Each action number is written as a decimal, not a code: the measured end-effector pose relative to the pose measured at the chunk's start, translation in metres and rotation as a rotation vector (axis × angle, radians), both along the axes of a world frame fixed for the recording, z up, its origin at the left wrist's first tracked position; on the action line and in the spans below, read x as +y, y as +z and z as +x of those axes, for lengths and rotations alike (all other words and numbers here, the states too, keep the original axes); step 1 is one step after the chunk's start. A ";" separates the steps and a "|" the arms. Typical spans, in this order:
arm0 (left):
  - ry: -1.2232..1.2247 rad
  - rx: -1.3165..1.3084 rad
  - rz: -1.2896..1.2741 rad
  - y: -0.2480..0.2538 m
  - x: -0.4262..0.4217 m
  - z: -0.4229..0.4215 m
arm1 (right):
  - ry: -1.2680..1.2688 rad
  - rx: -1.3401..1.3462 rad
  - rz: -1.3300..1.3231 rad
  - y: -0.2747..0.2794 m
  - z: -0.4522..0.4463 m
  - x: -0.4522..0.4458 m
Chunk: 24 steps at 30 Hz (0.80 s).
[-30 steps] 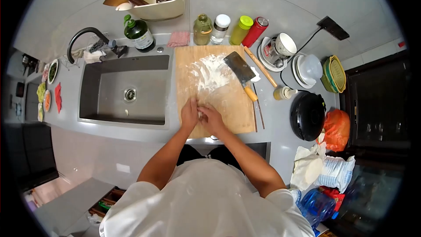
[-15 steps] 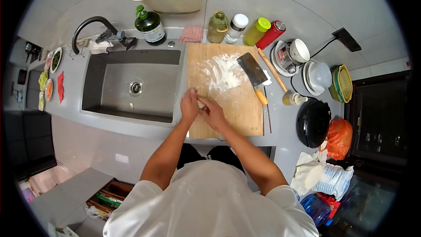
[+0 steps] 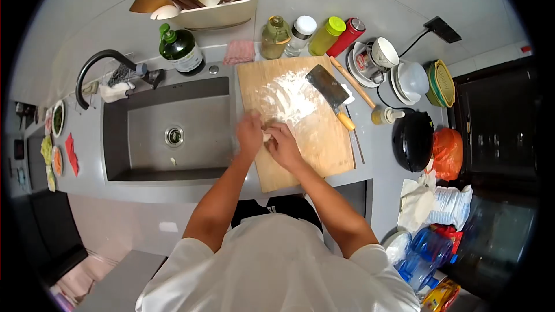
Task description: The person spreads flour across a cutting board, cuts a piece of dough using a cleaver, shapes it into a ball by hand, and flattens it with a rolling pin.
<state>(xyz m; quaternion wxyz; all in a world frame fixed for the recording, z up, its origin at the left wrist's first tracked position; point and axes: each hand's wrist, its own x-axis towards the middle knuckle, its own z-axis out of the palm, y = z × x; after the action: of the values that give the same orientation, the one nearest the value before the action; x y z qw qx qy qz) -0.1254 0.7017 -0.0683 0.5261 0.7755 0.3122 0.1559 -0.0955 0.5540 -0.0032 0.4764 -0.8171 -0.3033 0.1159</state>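
A small pale piece of dough (image 3: 266, 137) shows between my two hands, mostly covered by fingers. My left hand (image 3: 250, 134) is closed against its left side, over the left edge of the wooden board (image 3: 324, 159). From the right, my right hand (image 3: 282, 144) curls its fingers round the same piece. White flour (image 3: 291, 99) is spread over the board just beyond my hands. A cleaver (image 3: 326, 86) with a wooden handle lies on the board's right part, apart from both hands.
A sink (image 3: 144, 176) is left of the board. A rolling pin (image 3: 354, 82) lies along the board's right side. Bottles, including a red flask (image 3: 347, 37), line the wall. Stacked bowls (image 3: 411, 80) and a black round appliance (image 3: 412, 141) stand at right.
The view has turned slightly, so the board and sink appear rotated. My hands stay together at the board's left edge, with the fingers shifted a little on the dough.
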 end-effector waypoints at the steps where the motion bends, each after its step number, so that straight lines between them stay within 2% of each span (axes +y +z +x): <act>1: -0.061 -0.031 0.317 0.001 -0.001 -0.003 | -0.045 0.160 0.053 -0.001 -0.006 0.000; 2: -0.045 -0.077 0.425 0.000 0.003 -0.001 | -0.092 0.321 0.107 -0.003 -0.010 0.001; 4: -0.029 -0.188 0.628 0.000 0.008 0.019 | -0.241 0.204 -0.007 -0.020 0.000 0.016; 6: -0.103 -0.142 0.704 0.001 0.026 0.045 | -0.333 0.034 -0.190 -0.025 0.016 0.043; 7: -0.139 -0.124 0.749 0.001 0.032 0.052 | -0.376 0.132 -0.170 -0.021 0.024 0.052; 10: -0.129 -0.062 0.013 0.022 0.024 0.053 | -0.329 -0.019 -0.155 -0.002 0.023 0.041; 11: -0.055 -0.124 -0.179 0.033 0.013 0.041 | -0.304 -0.169 -0.118 0.000 0.014 0.031; 14: -0.120 -0.135 -0.109 0.012 -0.024 -0.003 | -0.206 -0.199 -0.046 0.009 -0.026 -0.009; 17: -0.181 -0.155 0.318 -0.003 -0.041 -0.009 | -0.308 0.151 0.034 -0.006 -0.036 -0.022; 20: -0.253 -0.032 0.541 -0.003 -0.029 0.021 | -0.416 0.154 -0.116 -0.024 -0.007 -0.005; 21: -0.234 0.074 0.435 0.006 -0.024 0.030 | -0.422 0.227 -0.098 -0.020 0.002 -0.001; 24: -0.003 -0.029 -0.255 0.031 -0.034 0.033 | -0.270 0.059 -0.118 0.002 0.008 -0.014</act>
<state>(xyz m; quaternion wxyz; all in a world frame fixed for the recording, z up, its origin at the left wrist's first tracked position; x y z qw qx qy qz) -0.0920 0.6672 -0.0372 0.6251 0.7004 0.3209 0.1252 -0.0870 0.5397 -0.0012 0.4476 -0.8732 -0.1693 0.0924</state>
